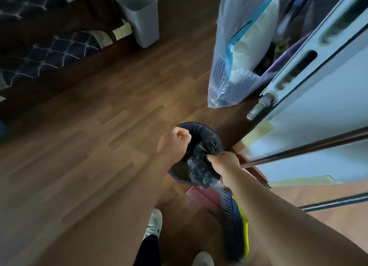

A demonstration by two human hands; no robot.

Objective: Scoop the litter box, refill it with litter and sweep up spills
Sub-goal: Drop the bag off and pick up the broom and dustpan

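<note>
Both hands are clamped on the one black bag (201, 164) lining the single round bin (176, 176). The left hand (175, 140) is fisted on its edge at the far rim, and the right hand (225, 162) clutches the bunched plastic, so the gathered neck lies between them and probably lifts straight up. One blue-and-yellow scoop (237, 222) lies on the floor under the right forearm, nearer the right hand.

Crinkled glossy plastic bag (201, 164) — wood-look floor (99, 136)
</note>
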